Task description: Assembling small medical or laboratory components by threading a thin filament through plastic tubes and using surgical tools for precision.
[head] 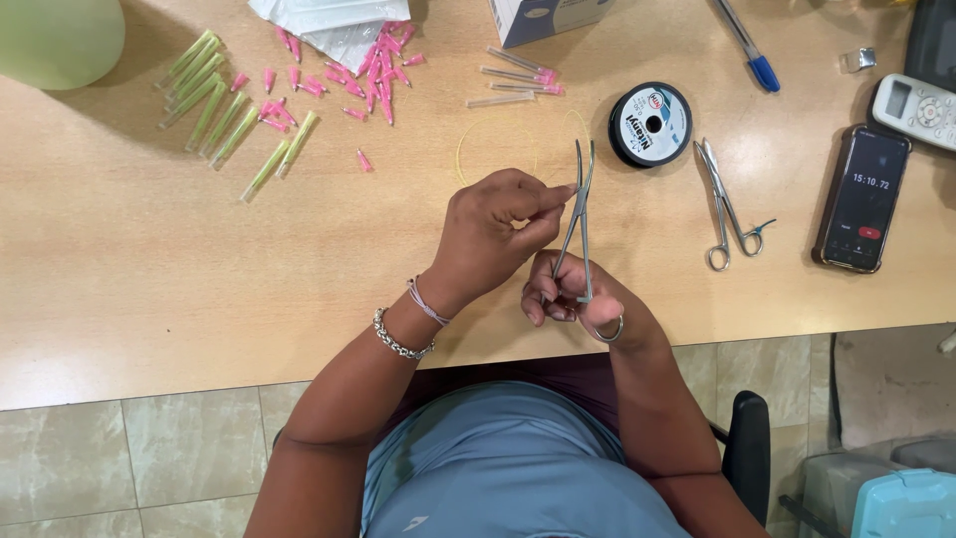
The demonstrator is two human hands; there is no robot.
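Head view: above the counter (pixel 119 289), just left of the thread spool (pixel 650 124), the right hand (pixel 583 304) gripped curved forceps (pixel 578 221) by the rings, long axis pointing away, while the left hand (pixel 498 234) pinched beside the shaft.

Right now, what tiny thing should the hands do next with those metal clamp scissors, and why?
Probably close the curved forceps tips on the thin yellow line. The right hand has fingers through the ring handles, the left hand pinches beside the shaft, and the tips point toward the loop on the table. Whether the line is already caught is too fine to tell.
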